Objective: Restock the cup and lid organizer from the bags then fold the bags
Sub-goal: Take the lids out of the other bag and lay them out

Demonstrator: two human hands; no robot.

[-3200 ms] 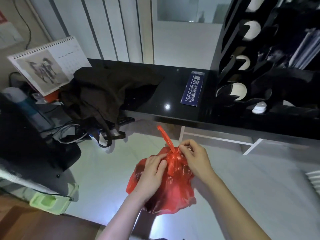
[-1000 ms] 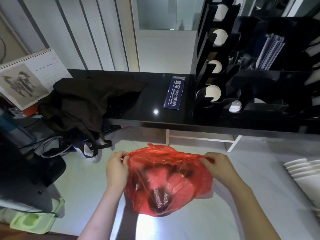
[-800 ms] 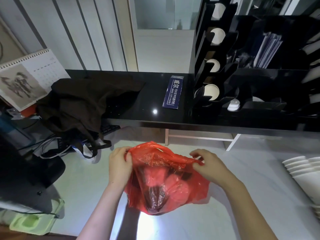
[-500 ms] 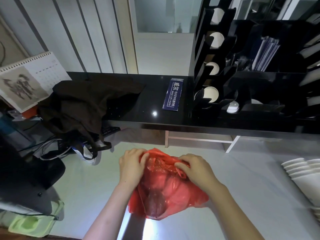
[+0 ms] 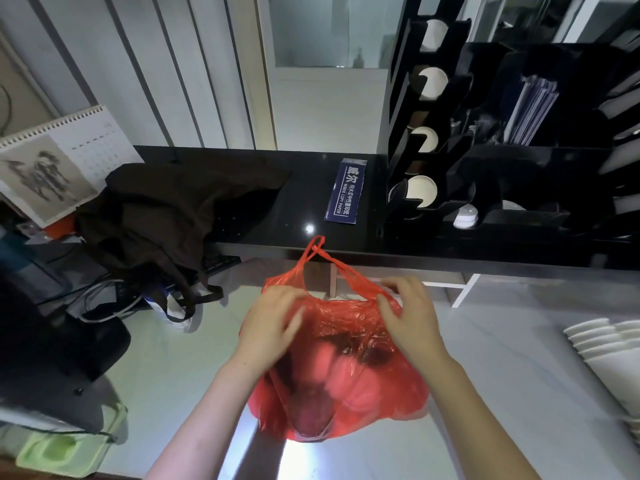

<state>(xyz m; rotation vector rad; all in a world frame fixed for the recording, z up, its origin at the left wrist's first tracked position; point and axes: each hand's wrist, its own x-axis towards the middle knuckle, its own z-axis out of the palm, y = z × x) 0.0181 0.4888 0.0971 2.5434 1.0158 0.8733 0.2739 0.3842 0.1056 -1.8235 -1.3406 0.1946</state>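
Note:
A red translucent plastic bag [image 5: 346, 375] sits on the white counter [image 5: 173, 358] in front of me, with dark and pale shapes showing dimly inside. One knotted handle loop stands up at its far edge. My left hand [image 5: 273, 320] grips the bag's left rim and my right hand [image 5: 405, 313] pinches the right rim, the mouth held apart between them. The black cup and lid organizer [image 5: 450, 140] stands on the black shelf at the upper right, with white cups [image 5: 420, 190] lying in its slots.
A row of stacked white cups [image 5: 609, 344] lies on the counter at the right edge. A dark cloth bag [image 5: 166, 216] drapes over the black shelf [image 5: 311, 188] to the left, beside a desk calendar [image 5: 55, 161]. A blue paper label [image 5: 346, 190] lies on the shelf.
The knotted top was undone and the bag spread wide, then bunched together. Now my hands have parted again at the rim and one handle loop stands up at the far side.

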